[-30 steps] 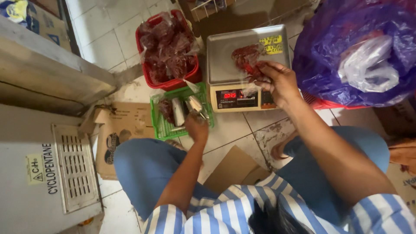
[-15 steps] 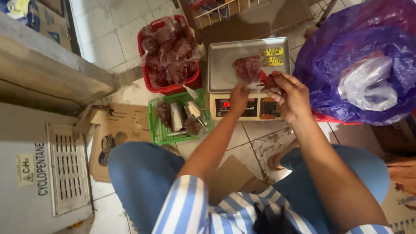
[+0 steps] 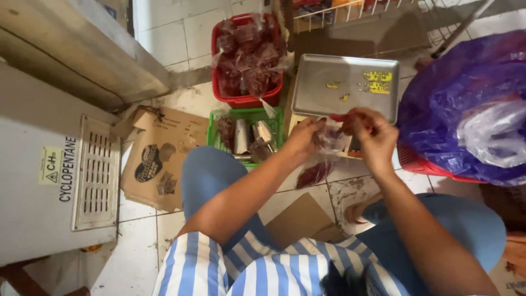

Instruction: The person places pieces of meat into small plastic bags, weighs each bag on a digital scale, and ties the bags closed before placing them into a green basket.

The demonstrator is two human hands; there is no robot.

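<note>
Both my hands hold one small clear plastic bag of dark red meat just in front of a weighing scale. My left hand grips the bag's left side near its top. My right hand pinches the top at the right. The bag's filled bottom hangs down between my forearms. The scale's steel tray lies bare behind my hands. The scale's front display is hidden by my hands.
A red basket holds several filled meat bags at the back. A green basket with small tools sits in front of it. A large purple plastic bag fills a red basket on the right. Flattened cardboard lies left.
The meat bag has come off the scale tray, which is now bare. My left hand left the green basket and joined my right hand on the bag.
</note>
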